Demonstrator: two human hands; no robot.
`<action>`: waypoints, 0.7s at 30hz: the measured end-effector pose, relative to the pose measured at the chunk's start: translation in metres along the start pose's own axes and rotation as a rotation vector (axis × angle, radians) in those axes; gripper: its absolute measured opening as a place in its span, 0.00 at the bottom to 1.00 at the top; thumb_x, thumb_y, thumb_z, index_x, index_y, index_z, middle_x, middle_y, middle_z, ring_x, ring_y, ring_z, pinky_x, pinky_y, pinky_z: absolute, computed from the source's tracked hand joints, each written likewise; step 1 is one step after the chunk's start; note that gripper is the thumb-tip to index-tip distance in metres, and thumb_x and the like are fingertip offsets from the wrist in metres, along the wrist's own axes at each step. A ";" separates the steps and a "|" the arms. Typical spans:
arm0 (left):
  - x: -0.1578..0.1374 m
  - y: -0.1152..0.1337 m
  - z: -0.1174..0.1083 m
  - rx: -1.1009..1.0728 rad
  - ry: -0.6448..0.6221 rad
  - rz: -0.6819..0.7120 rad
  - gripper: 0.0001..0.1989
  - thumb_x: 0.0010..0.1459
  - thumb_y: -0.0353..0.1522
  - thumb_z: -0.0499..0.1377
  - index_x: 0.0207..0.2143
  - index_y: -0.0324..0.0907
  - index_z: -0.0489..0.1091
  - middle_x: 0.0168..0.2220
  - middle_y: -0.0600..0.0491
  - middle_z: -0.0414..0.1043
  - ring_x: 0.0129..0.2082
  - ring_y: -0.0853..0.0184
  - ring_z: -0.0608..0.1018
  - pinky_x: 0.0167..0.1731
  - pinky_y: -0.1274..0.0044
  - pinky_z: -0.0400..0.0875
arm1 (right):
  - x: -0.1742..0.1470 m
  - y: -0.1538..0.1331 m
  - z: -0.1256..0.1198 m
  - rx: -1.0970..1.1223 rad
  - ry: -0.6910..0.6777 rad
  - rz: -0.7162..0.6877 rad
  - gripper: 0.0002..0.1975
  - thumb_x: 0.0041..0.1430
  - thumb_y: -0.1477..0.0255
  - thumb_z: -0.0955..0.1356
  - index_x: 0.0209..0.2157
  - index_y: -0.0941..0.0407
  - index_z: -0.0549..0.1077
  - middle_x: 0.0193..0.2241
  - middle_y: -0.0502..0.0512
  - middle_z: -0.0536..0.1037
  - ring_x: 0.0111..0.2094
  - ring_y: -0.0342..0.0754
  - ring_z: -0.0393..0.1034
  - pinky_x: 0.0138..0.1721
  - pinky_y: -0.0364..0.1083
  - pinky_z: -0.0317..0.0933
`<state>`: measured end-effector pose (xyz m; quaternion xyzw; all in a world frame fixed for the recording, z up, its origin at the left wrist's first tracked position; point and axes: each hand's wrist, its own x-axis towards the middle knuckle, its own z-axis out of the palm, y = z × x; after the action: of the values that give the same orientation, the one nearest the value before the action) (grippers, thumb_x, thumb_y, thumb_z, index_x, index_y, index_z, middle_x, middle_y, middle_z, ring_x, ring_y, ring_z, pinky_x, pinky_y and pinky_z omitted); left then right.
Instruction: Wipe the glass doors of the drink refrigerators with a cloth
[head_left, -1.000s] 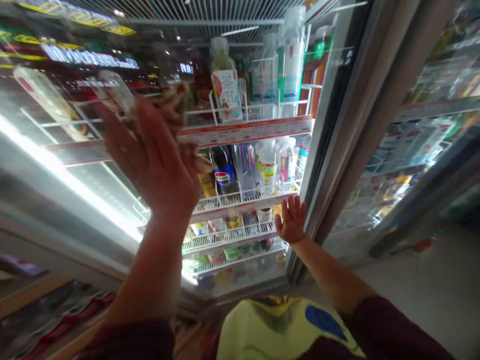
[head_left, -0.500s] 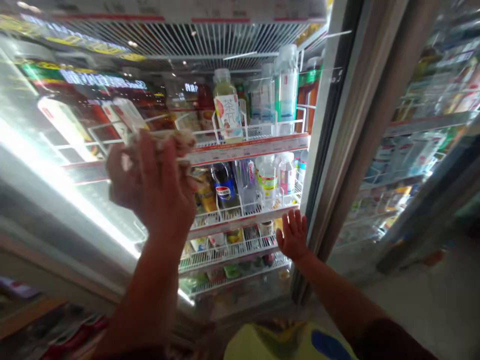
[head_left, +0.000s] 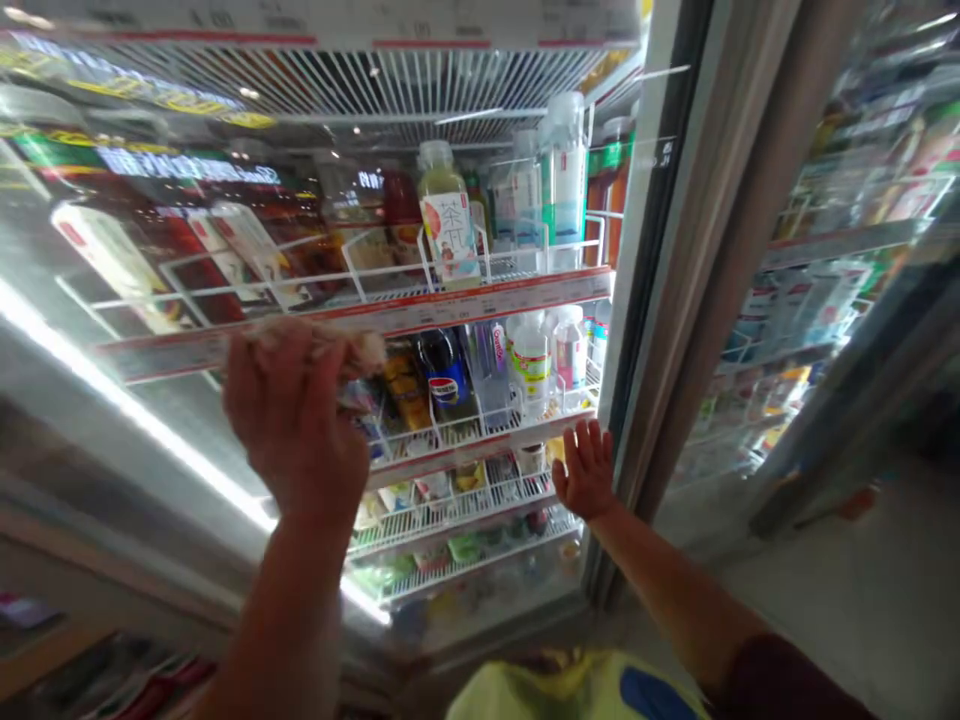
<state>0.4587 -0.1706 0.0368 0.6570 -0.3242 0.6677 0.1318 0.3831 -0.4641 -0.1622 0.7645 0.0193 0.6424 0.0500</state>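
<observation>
My left hand (head_left: pixel 296 420) is closed over a crumpled, pale cloth (head_left: pixel 366 352), which it holds at the glass door (head_left: pixel 480 615) of a lit drinks fridge. The cloth is slightly blurred, and part of it is hidden under my fingers. My right hand (head_left: pixel 586 470) lies flat with fingers spread near the door's right edge. It holds nothing. Behind the glass stand a green tea bottle (head_left: pixel 448 225), a dark Pepsi bottle (head_left: pixel 444 375) and several other drinks on wire shelves.
A metal door frame (head_left: pixel 694 300) runs down the right side, with a second glass front (head_left: pixel 817 250) beyond it. A bright light strip (head_left: pixel 142 410) slants along the left. Below me shows yellow fabric (head_left: pixel 525 690) with a blue patch.
My left hand has moved down and slightly left with the cloth, from the upper shelf's label strip to just below it. My right hand stays in place.
</observation>
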 end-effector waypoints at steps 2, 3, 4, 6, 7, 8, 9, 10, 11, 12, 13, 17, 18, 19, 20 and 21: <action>-0.009 0.004 -0.001 0.001 0.032 -0.049 0.27 0.64 0.21 0.56 0.65 0.38 0.65 0.69 0.43 0.60 0.73 0.51 0.53 0.70 0.53 0.52 | 0.001 0.000 0.000 -0.002 0.003 -0.001 0.38 0.66 0.73 0.63 0.73 0.61 0.47 0.72 0.64 0.53 0.74 0.55 0.40 0.74 0.57 0.39; -0.027 0.015 0.000 -0.008 0.014 -0.059 0.27 0.63 0.22 0.56 0.65 0.38 0.64 0.69 0.42 0.60 0.73 0.50 0.52 0.71 0.52 0.51 | 0.001 -0.001 0.000 -0.003 0.005 -0.002 0.38 0.66 0.73 0.63 0.73 0.61 0.46 0.72 0.64 0.53 0.74 0.55 0.40 0.74 0.57 0.39; -0.051 0.028 0.000 -0.020 -0.032 -0.072 0.28 0.63 0.22 0.57 0.66 0.38 0.64 0.68 0.41 0.60 0.74 0.49 0.50 0.71 0.51 0.50 | 0.001 -0.001 0.000 -0.004 0.008 -0.002 0.38 0.66 0.73 0.63 0.73 0.61 0.46 0.72 0.64 0.53 0.74 0.55 0.40 0.74 0.57 0.39; -0.102 0.053 0.002 -0.092 -0.178 0.004 0.29 0.61 0.20 0.56 0.64 0.43 0.67 0.64 0.43 0.68 0.75 0.53 0.47 0.72 0.54 0.49 | 0.000 -0.001 0.000 -0.006 0.007 -0.001 0.38 0.65 0.73 0.63 0.73 0.61 0.46 0.72 0.64 0.52 0.74 0.55 0.41 0.74 0.57 0.40; -0.120 0.059 0.002 -0.136 -0.262 0.040 0.29 0.60 0.19 0.56 0.62 0.45 0.69 0.60 0.46 0.72 0.75 0.57 0.47 0.73 0.58 0.47 | 0.000 -0.001 0.000 -0.006 0.005 0.000 0.38 0.65 0.73 0.63 0.73 0.61 0.46 0.72 0.64 0.52 0.74 0.55 0.41 0.74 0.57 0.40; -0.130 0.058 0.001 -0.157 -0.300 0.080 0.30 0.59 0.18 0.55 0.61 0.47 0.71 0.58 0.48 0.74 0.75 0.59 0.48 0.74 0.60 0.47 | 0.000 -0.001 0.001 -0.006 0.002 0.000 0.38 0.65 0.73 0.63 0.73 0.61 0.46 0.72 0.64 0.52 0.74 0.55 0.41 0.74 0.57 0.40; -0.130 0.049 0.000 -0.154 -0.295 0.110 0.30 0.59 0.17 0.54 0.60 0.48 0.71 0.59 0.50 0.74 0.75 0.60 0.49 0.74 0.61 0.47 | -0.001 -0.001 0.001 -0.005 0.001 0.000 0.38 0.65 0.73 0.63 0.73 0.61 0.46 0.73 0.64 0.52 0.74 0.55 0.41 0.74 0.57 0.40; -0.119 0.034 -0.003 -0.129 -0.264 0.123 0.31 0.59 0.17 0.54 0.61 0.48 0.70 0.61 0.50 0.71 0.75 0.59 0.49 0.74 0.61 0.48 | -0.001 -0.001 0.001 -0.005 0.000 0.000 0.38 0.65 0.73 0.63 0.73 0.61 0.46 0.73 0.63 0.51 0.74 0.55 0.41 0.75 0.57 0.39; -0.102 0.015 -0.006 -0.081 -0.183 0.129 0.32 0.59 0.17 0.54 0.63 0.47 0.68 0.65 0.49 0.66 0.74 0.56 0.50 0.73 0.58 0.50 | -0.001 -0.001 0.001 -0.004 0.001 0.001 0.38 0.65 0.73 0.63 0.73 0.61 0.46 0.73 0.63 0.51 0.74 0.55 0.40 0.75 0.57 0.39; -0.080 -0.006 -0.010 -0.029 -0.128 0.091 0.33 0.59 0.18 0.56 0.66 0.44 0.64 0.70 0.46 0.58 0.74 0.51 0.51 0.71 0.53 0.52 | -0.001 -0.001 0.001 -0.004 0.002 0.002 0.38 0.65 0.73 0.63 0.73 0.61 0.46 0.73 0.63 0.51 0.75 0.55 0.40 0.75 0.57 0.39; -0.058 -0.027 -0.014 0.019 -0.105 0.053 0.33 0.60 0.20 0.56 0.68 0.42 0.61 0.72 0.45 0.52 0.74 0.47 0.50 0.71 0.49 0.52 | -0.001 -0.001 0.002 -0.003 0.002 0.004 0.39 0.65 0.73 0.63 0.73 0.61 0.46 0.73 0.63 0.51 0.75 0.55 0.40 0.75 0.57 0.39; -0.035 -0.054 -0.024 0.128 0.003 -0.089 0.33 0.64 0.24 0.55 0.70 0.41 0.55 0.73 0.43 0.48 0.72 0.42 0.53 0.69 0.44 0.49 | -0.004 -0.001 0.003 0.003 -0.004 0.013 0.39 0.65 0.73 0.64 0.73 0.60 0.47 0.72 0.64 0.54 0.74 0.56 0.42 0.74 0.59 0.42; -0.050 -0.045 -0.024 0.131 0.003 -0.098 0.34 0.63 0.24 0.56 0.71 0.40 0.54 0.72 0.41 0.49 0.71 0.41 0.54 0.68 0.43 0.51 | -0.005 -0.001 0.003 0.006 -0.007 0.016 0.38 0.65 0.73 0.64 0.73 0.60 0.47 0.72 0.64 0.54 0.74 0.57 0.43 0.74 0.59 0.43; -0.071 -0.033 -0.023 0.126 -0.002 -0.098 0.36 0.62 0.24 0.57 0.71 0.40 0.53 0.72 0.37 0.49 0.71 0.40 0.55 0.66 0.42 0.53 | -0.006 -0.001 0.003 0.007 -0.010 0.019 0.38 0.65 0.73 0.64 0.73 0.60 0.47 0.72 0.64 0.55 0.74 0.57 0.44 0.74 0.60 0.44; -0.093 -0.022 -0.023 0.110 -0.004 -0.098 0.37 0.60 0.23 0.57 0.71 0.40 0.53 0.71 0.34 0.50 0.70 0.39 0.57 0.64 0.40 0.56 | -0.006 -0.001 0.003 0.007 -0.013 0.021 0.38 0.65 0.73 0.64 0.73 0.59 0.47 0.71 0.64 0.55 0.74 0.57 0.44 0.73 0.60 0.44; -0.115 -0.013 -0.023 0.081 -0.039 -0.108 0.38 0.59 0.22 0.57 0.71 0.41 0.52 0.70 0.32 0.50 0.69 0.37 0.58 0.62 0.38 0.57 | -0.006 -0.001 0.003 0.006 -0.017 0.021 0.38 0.65 0.73 0.63 0.73 0.60 0.47 0.71 0.63 0.56 0.74 0.57 0.44 0.73 0.60 0.44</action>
<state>0.4600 -0.1178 -0.0689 0.6912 -0.2634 0.6594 0.1345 0.3852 -0.4641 -0.1689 0.7703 0.0127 0.6363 0.0410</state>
